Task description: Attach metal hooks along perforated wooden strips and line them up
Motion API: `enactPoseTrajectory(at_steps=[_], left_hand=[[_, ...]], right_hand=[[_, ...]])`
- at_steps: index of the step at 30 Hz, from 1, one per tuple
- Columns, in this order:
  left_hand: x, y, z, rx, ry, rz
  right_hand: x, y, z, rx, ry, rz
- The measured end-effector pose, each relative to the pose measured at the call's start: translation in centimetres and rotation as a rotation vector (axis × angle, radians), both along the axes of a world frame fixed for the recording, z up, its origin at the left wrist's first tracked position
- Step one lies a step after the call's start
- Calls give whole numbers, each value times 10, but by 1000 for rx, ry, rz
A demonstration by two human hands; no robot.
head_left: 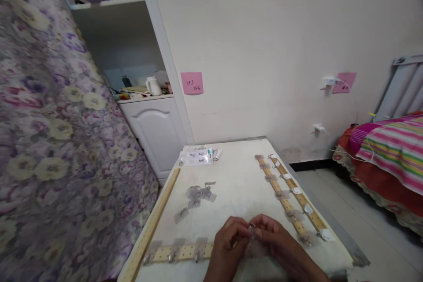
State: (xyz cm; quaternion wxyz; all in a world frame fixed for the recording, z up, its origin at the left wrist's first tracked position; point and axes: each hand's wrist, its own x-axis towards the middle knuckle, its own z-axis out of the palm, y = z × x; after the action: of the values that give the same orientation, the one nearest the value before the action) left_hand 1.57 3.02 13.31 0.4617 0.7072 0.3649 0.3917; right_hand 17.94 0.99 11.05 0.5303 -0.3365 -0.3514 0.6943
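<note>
My left hand (pixel 228 246) and my right hand (pixel 280 244) meet over the near part of a white table (pixel 238 172). Their fingertips pinch a small clear packet with a metal piece (pixel 251 230) between them. A perforated wooden strip (pixel 180 252) with clips and small bags lies just left of my left hand. Two more such strips (pixel 291 196) run diagonally along the right side of the table. Loose small clear bags with metal hooks (pixel 196 196) lie in the middle left.
A long wooden strip (pixel 155 224) lies along the table's left edge beside a floral-covered surface (pixel 59 141). Packets (pixel 198 157) sit at the far left corner. A white cabinet (pixel 155 128), pink notes (pixel 192 83) on the wall, and a striped bed (pixel 390 154) surround the table.
</note>
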Motion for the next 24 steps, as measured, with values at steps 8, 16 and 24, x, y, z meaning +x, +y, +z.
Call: enactPoseTrajectory(at_steps=[8, 16, 24], left_hand=[[-3, -6, 2, 208, 144, 85], [-8, -7, -16, 519, 396, 271], [-5, -9, -33, 365, 317, 295]], right_hand=[[-2, 2, -6, -70, -45, -28], [-3, 5, -19, -57, -37, -46], [-13, 0, -18, -37, 41, 26]])
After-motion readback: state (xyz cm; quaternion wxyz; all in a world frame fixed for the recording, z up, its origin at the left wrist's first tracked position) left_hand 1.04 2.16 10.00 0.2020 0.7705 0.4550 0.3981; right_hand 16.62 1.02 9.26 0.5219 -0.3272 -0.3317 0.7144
